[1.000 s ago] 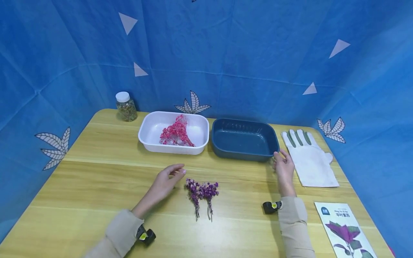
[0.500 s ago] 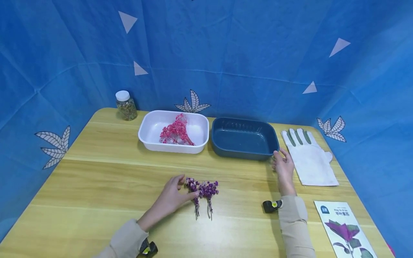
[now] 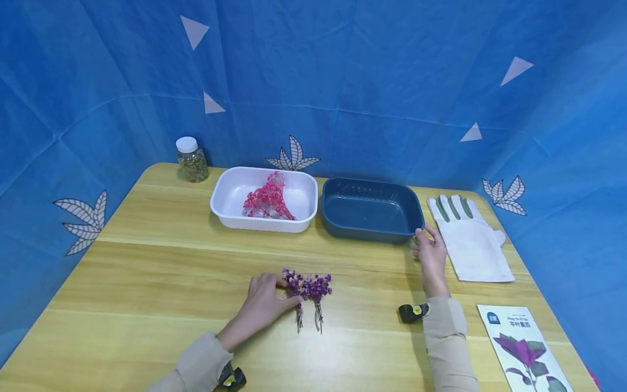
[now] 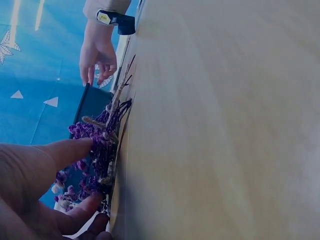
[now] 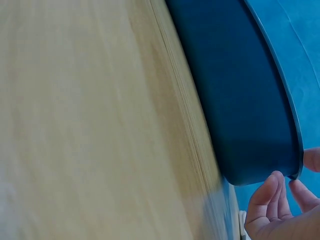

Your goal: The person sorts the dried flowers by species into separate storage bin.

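Observation:
In the head view, two small bunches of purple dried flowers lie side by side on the table. The left bunch (image 3: 293, 280) sits between the thumb and fingers of my left hand (image 3: 264, 299), which pinch it around the blossoms. The right bunch (image 3: 318, 289) lies just beside it. Both overlap in the left wrist view, where thumb and forefinger touch the purple blossoms (image 4: 82, 131). My right hand (image 3: 432, 260) grips the near right corner of a dark blue basin (image 3: 367, 235), thumb and fingers at its rim (image 5: 292, 125) in the right wrist view.
Left of the basin stands a white basin (image 3: 264, 224) holding pink dried flowers (image 3: 269, 197). A white-capped jar (image 3: 193, 163) is at the far left corner. White gloves (image 3: 472, 250) and a seed packet (image 3: 521, 343) lie on the right side. Blue cloth (image 3: 313, 81) hangs behind.
My left hand has moved right and toward me to the left purple bunch, and its thumb and fingers have closed in around it. The right hand stays at the basin's corner.

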`<state>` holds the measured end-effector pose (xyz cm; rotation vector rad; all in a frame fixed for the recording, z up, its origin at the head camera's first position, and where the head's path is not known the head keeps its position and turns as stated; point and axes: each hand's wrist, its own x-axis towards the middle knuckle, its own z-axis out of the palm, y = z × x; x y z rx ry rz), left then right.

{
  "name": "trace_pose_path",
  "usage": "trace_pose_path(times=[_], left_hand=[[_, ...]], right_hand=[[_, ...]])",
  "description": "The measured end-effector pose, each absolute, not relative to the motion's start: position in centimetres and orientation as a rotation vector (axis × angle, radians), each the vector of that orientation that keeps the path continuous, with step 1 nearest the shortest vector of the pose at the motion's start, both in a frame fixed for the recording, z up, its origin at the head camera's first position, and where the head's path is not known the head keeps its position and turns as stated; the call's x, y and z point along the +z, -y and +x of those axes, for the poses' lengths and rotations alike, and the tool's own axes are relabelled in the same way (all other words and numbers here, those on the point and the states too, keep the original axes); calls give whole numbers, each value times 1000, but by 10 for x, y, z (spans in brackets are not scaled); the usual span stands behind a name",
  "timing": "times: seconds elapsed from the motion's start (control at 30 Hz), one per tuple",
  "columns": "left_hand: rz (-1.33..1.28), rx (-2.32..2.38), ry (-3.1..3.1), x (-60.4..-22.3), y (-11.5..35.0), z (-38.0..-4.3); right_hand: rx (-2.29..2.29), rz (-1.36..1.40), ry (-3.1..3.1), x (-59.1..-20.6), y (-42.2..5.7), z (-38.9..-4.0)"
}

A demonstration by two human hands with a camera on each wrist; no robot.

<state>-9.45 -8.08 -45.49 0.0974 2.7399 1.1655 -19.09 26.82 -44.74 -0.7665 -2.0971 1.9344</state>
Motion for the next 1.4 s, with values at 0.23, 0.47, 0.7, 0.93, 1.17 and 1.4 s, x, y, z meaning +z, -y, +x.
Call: trace_pose_path(times=[0.23,0.47,0.7,0.93,1.17,1.4], left_hand=[[118,1151,-2722,-453,83,-95],[120,1341,-2620,-456,86,-100],[54,1511,-2509,-459,91,-104],[47,1700,-2352,-460,91,-106],[83,1753,-2276,-458,90,-107],[111,1833,-2242,-458,86,-108]], right_hand=[[1962,-738,2047,-450,-268,-190],[1964,-745,2050,-450,-267,-190],[1973,-734,2035,-448,-267,-191],[1986,-735,2017,-448,-266,-191],[1977,-740,2024,-449,-266,-191],[1990,-719,2000,-450,-266,-191]])
